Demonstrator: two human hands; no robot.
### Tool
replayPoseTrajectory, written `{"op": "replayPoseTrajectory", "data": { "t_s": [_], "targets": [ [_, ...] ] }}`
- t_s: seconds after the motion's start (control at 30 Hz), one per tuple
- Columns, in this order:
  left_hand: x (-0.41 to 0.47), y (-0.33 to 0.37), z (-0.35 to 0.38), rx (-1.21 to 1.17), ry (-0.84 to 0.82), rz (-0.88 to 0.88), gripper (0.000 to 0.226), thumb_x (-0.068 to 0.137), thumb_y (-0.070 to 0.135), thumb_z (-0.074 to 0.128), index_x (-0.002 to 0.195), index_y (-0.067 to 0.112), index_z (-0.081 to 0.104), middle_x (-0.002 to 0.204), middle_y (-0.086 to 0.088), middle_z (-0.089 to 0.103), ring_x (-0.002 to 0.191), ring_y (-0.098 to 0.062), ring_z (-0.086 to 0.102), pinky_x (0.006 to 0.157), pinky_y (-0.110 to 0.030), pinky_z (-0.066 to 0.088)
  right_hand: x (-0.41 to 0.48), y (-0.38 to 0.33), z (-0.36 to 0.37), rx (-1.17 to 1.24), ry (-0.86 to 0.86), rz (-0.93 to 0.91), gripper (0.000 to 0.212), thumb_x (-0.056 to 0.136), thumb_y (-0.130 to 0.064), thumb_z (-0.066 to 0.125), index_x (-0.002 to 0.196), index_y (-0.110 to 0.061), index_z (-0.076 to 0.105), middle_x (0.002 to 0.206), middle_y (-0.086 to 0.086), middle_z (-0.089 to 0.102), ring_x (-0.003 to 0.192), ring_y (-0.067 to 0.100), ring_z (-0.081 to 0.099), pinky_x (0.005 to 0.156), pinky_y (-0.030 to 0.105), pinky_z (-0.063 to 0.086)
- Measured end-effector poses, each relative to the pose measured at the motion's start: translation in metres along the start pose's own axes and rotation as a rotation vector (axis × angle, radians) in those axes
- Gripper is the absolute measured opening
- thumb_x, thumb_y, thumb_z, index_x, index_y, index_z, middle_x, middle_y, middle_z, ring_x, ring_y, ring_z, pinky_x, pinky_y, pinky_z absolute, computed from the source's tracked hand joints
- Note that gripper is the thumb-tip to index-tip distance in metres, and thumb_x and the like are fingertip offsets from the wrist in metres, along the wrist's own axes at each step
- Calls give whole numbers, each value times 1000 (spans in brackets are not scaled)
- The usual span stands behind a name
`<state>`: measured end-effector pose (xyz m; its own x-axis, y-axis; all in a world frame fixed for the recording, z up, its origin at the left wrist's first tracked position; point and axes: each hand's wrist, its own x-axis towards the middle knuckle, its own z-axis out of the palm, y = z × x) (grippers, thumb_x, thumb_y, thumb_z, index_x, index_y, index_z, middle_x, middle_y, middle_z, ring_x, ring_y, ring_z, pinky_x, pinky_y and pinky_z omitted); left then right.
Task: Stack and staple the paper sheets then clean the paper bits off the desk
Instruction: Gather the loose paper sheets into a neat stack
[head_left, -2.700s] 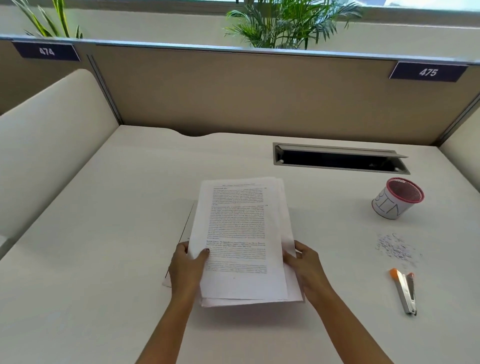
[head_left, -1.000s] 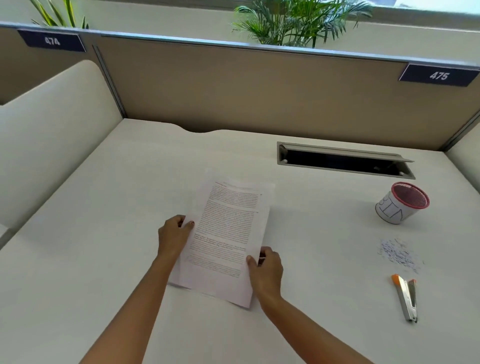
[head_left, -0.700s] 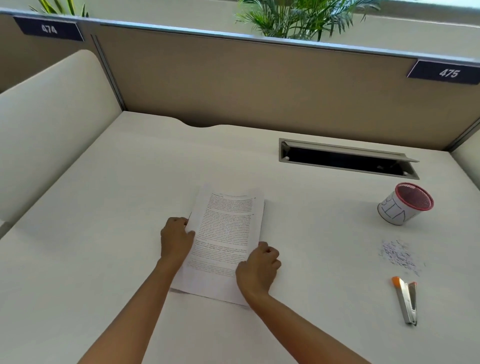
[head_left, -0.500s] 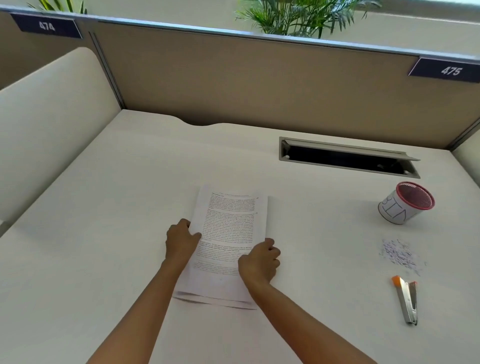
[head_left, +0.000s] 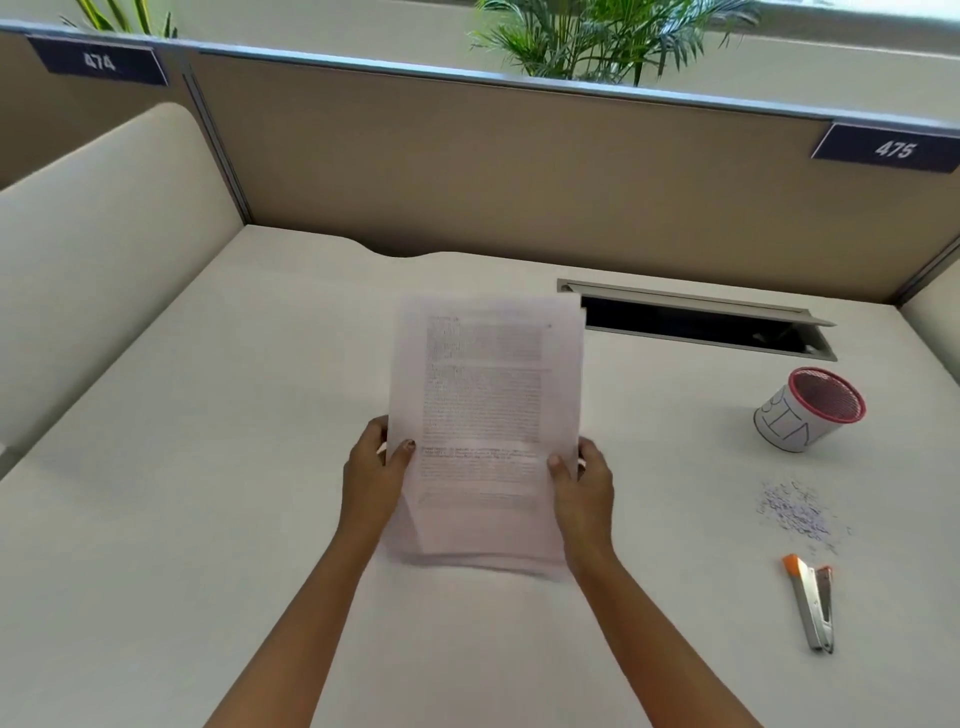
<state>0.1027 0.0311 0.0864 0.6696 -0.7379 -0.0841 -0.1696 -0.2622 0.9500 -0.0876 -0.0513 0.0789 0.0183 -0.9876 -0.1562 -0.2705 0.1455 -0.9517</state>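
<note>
A stack of printed paper sheets (head_left: 485, 405) stands tilted up over the middle of the white desk (head_left: 208, 467), blurred by motion, its lower edge near the desk. My left hand (head_left: 376, 475) grips its left edge and my right hand (head_left: 584, 483) grips its right edge, thumbs on the front page. A silver stapler with orange ends (head_left: 813, 603) lies at the right, apart from both hands. A small pile of paper bits (head_left: 795, 512) lies just beyond the stapler.
A tilted white cup with a red mesh rim, marked BIN (head_left: 808, 410), sits beyond the bits. An open cable slot (head_left: 696, 322) is set into the desk at the back right. Beige partitions (head_left: 467, 171) close the back and left sides.
The sheets lay flat under both hands half a second ago; now both hands have lifted the stack upright by its sides. Stapler, bits and cup have not moved.
</note>
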Motion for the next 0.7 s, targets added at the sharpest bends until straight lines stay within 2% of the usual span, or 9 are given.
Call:
{"op": "replayPoseTrajectory", "data": {
  "t_s": [0.1, 0.17, 0.23, 0.3, 0.37, 0.43, 0.5, 0.63, 0.7],
  "targets": [
    [-2, 25, 1, -133, 73, 109, 16, 94, 17, 60, 110, 13, 59, 100, 4, 69, 91, -14, 67, 79, -28, 55, -1, -23, -12, 104, 15, -194, 8, 95, -18, 55, 99, -12, 52, 99, 4, 65, 88, 16, 65, 68, 21, 55],
    [-6, 39, 1, -232, 99, 158, 17, 93, 20, 61, 106, 9, 60, 97, 0, 69, 85, -10, 66, 75, -21, 54, -3, -33, -18, 170, 39, -286, 13, 93, -20, 58, 96, -11, 48, 95, 3, 64, 81, 11, 63, 66, 16, 53],
    [-5, 44, 1, -288, 115, 192, 18, 91, 25, 64, 101, 9, 61, 92, -1, 68, 81, -8, 64, 73, -21, 52, -3, -35, -20, 220, 60, -320, 20, 90, -22, 63, 97, -12, 47, 94, 7, 62, 82, 13, 60, 70, 17, 53],
    [-4, 43, 3, -281, 102, 211, 19, 90, 33, 65, 96, 17, 61, 91, -3, 68, 84, -17, 64, 76, -29, 54, -2, -29, -21, 255, 35, -298, 21, 90, -22, 62, 100, -12, 47, 100, 8, 63, 89, 18, 61, 77, 22, 55],
    [-5, 41, 8, -238, 71, 215, 10, 92, 34, 61, 96, 24, 59, 95, -1, 69, 88, -20, 66, 78, -32, 56, -2, -20, -20, 268, 0, -271, 16, 93, -18, 56, 102, -10, 47, 104, 5, 63, 94, 17, 62, 78, 21, 56],
    [-9, 36, 15, -165, 57, 220, 5, 96, 26, 56, 101, 24, 56, 97, 6, 67, 90, -13, 66, 76, -24, 56, -4, -10, -19, 235, -9, -249, 10, 97, -15, 49, 104, -9, 46, 106, 2, 62, 94, 12, 61, 76, 14, 54],
    [-13, 29, 23, -95, 53, 216, 10, 99, 23, 50, 109, 20, 52, 102, 8, 64, 93, -9, 63, 74, -17, 54, -7, 1, -17, 177, -1, -222, 9, 99, -12, 43, 107, -9, 47, 107, 1, 60, 94, 4, 59, 73, 7, 50],
    [-19, 12, 36, -23, 46, 173, 11, 102, 20, 42, 112, 20, 44, 110, 2, 59, 94, -16, 60, 75, -17, 50, -13, 22, -13, 103, -20, -147, 13, 101, -8, 38, 110, -16, 45, 106, -2, 59, 93, 1, 58, 69, 5, 48],
    [-22, 9, 38, 6, 71, 162, 7, 101, 19, 44, 108, 20, 45, 107, 0, 61, 90, -17, 60, 71, -13, 48, -15, 28, -14, 71, -28, -119, 13, 101, -8, 40, 110, -16, 45, 106, -1, 60, 93, 2, 58, 67, 6, 49]
  ]
}}
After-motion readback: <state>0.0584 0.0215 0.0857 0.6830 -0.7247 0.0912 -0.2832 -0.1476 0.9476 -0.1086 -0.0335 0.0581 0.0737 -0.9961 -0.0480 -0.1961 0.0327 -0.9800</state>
